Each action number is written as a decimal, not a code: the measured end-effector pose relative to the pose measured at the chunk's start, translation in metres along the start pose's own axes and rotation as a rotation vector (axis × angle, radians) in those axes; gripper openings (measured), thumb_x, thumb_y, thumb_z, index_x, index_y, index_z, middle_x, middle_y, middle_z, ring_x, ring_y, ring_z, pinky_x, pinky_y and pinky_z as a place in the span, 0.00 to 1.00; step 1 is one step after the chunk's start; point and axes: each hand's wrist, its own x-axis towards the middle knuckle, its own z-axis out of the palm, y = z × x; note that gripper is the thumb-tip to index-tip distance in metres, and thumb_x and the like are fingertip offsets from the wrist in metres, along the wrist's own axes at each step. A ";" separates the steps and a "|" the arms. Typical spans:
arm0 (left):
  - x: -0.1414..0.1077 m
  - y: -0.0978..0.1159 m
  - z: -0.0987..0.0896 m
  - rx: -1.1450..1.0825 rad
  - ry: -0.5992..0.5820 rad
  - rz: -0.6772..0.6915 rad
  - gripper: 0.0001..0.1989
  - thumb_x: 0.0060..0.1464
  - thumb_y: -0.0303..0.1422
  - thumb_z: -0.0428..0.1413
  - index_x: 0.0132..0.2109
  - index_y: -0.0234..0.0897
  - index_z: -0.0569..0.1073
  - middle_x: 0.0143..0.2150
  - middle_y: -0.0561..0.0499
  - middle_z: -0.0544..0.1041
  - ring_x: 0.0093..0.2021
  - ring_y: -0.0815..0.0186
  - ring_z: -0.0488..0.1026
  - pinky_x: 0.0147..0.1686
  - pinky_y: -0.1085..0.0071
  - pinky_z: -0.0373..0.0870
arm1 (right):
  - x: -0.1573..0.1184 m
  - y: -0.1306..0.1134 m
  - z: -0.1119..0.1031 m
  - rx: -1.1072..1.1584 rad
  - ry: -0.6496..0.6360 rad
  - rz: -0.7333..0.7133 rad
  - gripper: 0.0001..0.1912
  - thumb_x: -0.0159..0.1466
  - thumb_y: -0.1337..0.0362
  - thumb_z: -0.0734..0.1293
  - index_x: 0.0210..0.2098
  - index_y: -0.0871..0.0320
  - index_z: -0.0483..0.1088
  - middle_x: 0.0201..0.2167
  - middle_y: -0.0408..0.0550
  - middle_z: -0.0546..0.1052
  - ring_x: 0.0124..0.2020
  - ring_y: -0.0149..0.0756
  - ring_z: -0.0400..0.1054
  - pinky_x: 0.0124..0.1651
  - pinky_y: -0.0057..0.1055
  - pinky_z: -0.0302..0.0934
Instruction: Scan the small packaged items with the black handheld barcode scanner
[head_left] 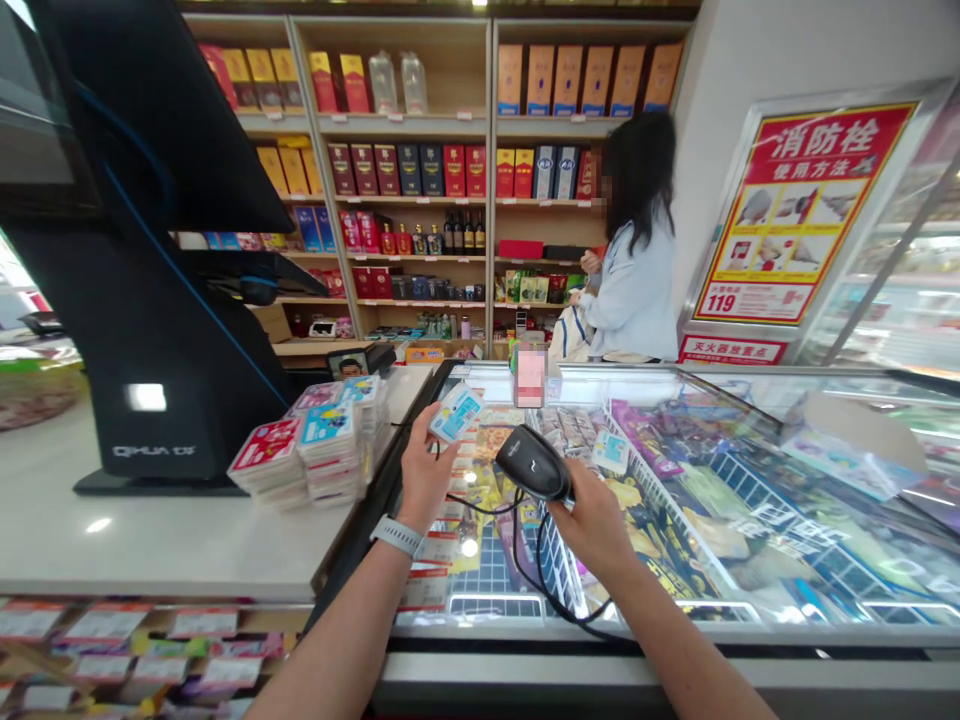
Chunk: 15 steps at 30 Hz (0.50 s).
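While the left hand (424, 475) pinches a small blue-and-white packet (457, 413) between thumb and fingers, the right hand (594, 520) has its grip closed around a black corded barcode scanner (532, 462), held near the packet but not touching it. The scanner's cable (541, 570) loops down over a glass-topped freezer (675, 635) full of colourful packaged goods. Stacked packets (330, 440) sit on the white bench (150, 530) just left of the left hand, near a black terminal (172, 330). A watch (396, 535) circles the left wrist. Beyond the freezer, a person (637, 280) in a pale jacket stands before shelves (397, 200) of boxed liquor.
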 end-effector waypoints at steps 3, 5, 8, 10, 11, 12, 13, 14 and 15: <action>0.000 0.001 0.000 -0.010 0.001 -0.014 0.31 0.50 0.28 0.59 0.61 0.44 0.64 0.60 0.46 0.69 0.51 0.61 0.73 0.53 0.62 0.69 | 0.000 -0.002 -0.001 0.007 -0.009 0.017 0.14 0.58 0.71 0.62 0.44 0.57 0.66 0.37 0.50 0.75 0.39 0.42 0.70 0.41 0.35 0.62; 0.000 0.003 0.000 -0.017 0.002 -0.031 0.32 0.50 0.29 0.60 0.62 0.44 0.64 0.59 0.45 0.70 0.50 0.61 0.73 0.53 0.61 0.69 | 0.001 -0.004 -0.001 0.003 -0.008 0.029 0.15 0.57 0.71 0.62 0.44 0.57 0.66 0.38 0.50 0.76 0.39 0.42 0.70 0.41 0.36 0.62; 0.000 0.005 0.000 -0.019 -0.002 -0.046 0.32 0.50 0.30 0.60 0.62 0.44 0.63 0.57 0.45 0.71 0.50 0.60 0.74 0.53 0.60 0.70 | 0.002 -0.005 -0.001 0.004 0.003 0.033 0.15 0.56 0.72 0.62 0.44 0.57 0.67 0.37 0.49 0.76 0.39 0.42 0.70 0.41 0.36 0.63; 0.000 0.005 0.000 -0.019 -0.003 -0.046 0.32 0.50 0.30 0.60 0.62 0.44 0.63 0.58 0.45 0.71 0.50 0.60 0.74 0.53 0.60 0.70 | 0.002 -0.005 -0.001 0.016 0.016 0.030 0.15 0.56 0.73 0.61 0.43 0.56 0.67 0.36 0.49 0.76 0.38 0.41 0.70 0.40 0.35 0.63; 0.000 0.004 0.000 -0.021 -0.005 -0.045 0.32 0.50 0.30 0.60 0.62 0.44 0.63 0.58 0.45 0.71 0.50 0.60 0.73 0.53 0.60 0.70 | 0.001 -0.005 -0.001 0.023 0.024 0.025 0.15 0.56 0.73 0.61 0.42 0.56 0.67 0.36 0.48 0.76 0.38 0.41 0.70 0.40 0.35 0.63; 0.000 0.003 0.000 -0.021 -0.005 -0.045 0.32 0.50 0.31 0.60 0.63 0.44 0.63 0.58 0.45 0.71 0.51 0.60 0.73 0.53 0.60 0.70 | 0.001 -0.005 -0.001 0.030 0.029 0.022 0.15 0.56 0.73 0.61 0.42 0.55 0.67 0.36 0.48 0.76 0.38 0.41 0.70 0.40 0.35 0.63; 0.000 0.002 0.000 -0.022 -0.006 -0.046 0.32 0.50 0.31 0.60 0.63 0.45 0.63 0.58 0.45 0.71 0.51 0.60 0.73 0.54 0.60 0.69 | 0.001 -0.005 -0.001 0.036 0.032 0.021 0.15 0.56 0.73 0.61 0.42 0.55 0.67 0.36 0.48 0.76 0.38 0.41 0.70 0.40 0.35 0.63; 0.000 0.002 0.000 -0.024 -0.006 -0.049 0.32 0.50 0.31 0.60 0.63 0.45 0.63 0.58 0.45 0.71 0.51 0.60 0.73 0.54 0.60 0.69 | 0.001 -0.005 -0.001 0.040 0.032 0.021 0.15 0.56 0.73 0.61 0.43 0.55 0.67 0.37 0.48 0.76 0.38 0.41 0.71 0.40 0.35 0.63; 0.000 0.001 0.000 -0.027 -0.006 -0.053 0.32 0.51 0.32 0.60 0.62 0.45 0.63 0.58 0.45 0.71 0.51 0.60 0.74 0.54 0.59 0.69 | 0.000 -0.006 -0.001 0.043 0.031 0.022 0.15 0.56 0.73 0.61 0.43 0.55 0.67 0.37 0.48 0.76 0.39 0.41 0.71 0.40 0.36 0.63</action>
